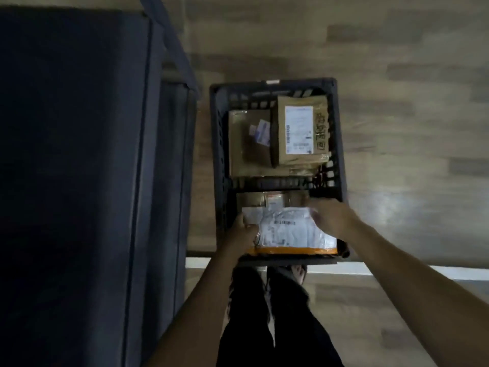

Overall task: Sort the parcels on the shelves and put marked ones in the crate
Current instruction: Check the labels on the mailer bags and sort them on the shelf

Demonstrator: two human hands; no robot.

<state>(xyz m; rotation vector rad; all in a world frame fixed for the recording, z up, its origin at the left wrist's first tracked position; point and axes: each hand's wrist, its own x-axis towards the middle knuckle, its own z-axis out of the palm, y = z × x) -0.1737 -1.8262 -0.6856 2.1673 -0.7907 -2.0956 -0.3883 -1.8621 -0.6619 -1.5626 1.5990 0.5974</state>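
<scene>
A black slotted crate (218,144) stands on the floor below me. Its far half holds a plain cardboard box (243,152) and a taller box with a white label (300,131) leaning on it. Over the near half I hold a white plastic mailer with an orange bottom edge (288,233). My left hand (244,226) grips its left edge. My right hand (330,215) holds its upper right corner, blurred by motion. A small brown parcel (275,201) lies under the mailer's far edge.
Dark blue metal shelving (79,168) fills the left side, its post close to the crate's left wall. Wood-look floor (410,115) spreads to the right and beyond. My legs in black trousers (264,313) are just behind the crate's near rim.
</scene>
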